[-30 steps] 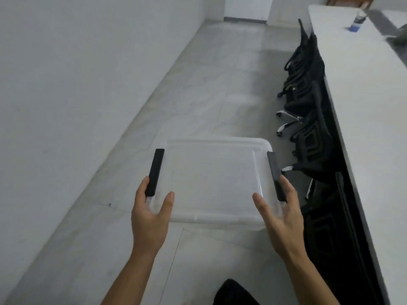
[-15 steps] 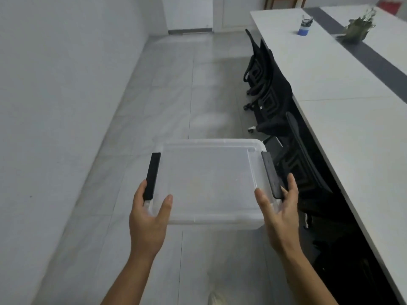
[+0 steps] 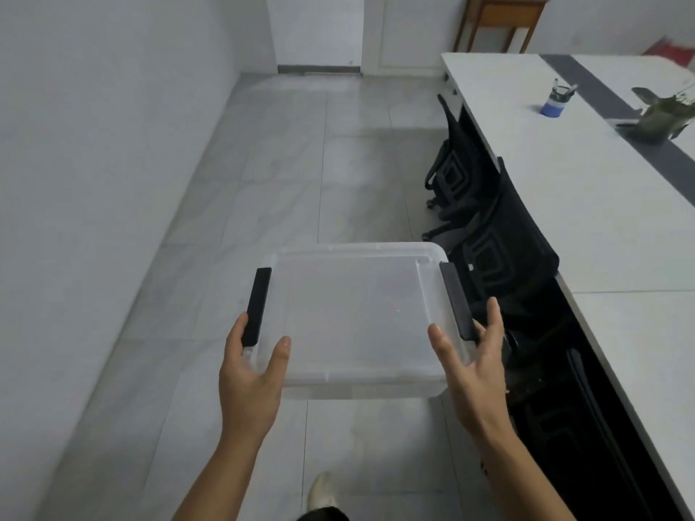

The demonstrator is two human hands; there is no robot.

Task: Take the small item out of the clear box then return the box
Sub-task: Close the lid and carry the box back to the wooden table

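A clear plastic box [image 3: 357, 317] with a lid and two black side latches is carried in front of me above the tiled floor. My left hand [image 3: 252, 374] grips its near left corner, thumb on the lid, fingers by the left black latch [image 3: 256, 306]. My right hand [image 3: 470, 366] holds the near right corner beside the right black latch [image 3: 457, 300]. I can see no small item through the lid.
A long white table [image 3: 586, 204] runs along the right, with black office chairs [image 3: 489, 235] tucked under its edge. A blue bottle [image 3: 554, 103] and a potted plant [image 3: 662, 114] stand on it. A white wall [image 3: 94, 144] is on the left, a wooden stand [image 3: 500, 20] at the far end.
The view has swung right and forward along the aisle; the table and chairs now fill more of the right side. Both hands keep the same hold on the box.
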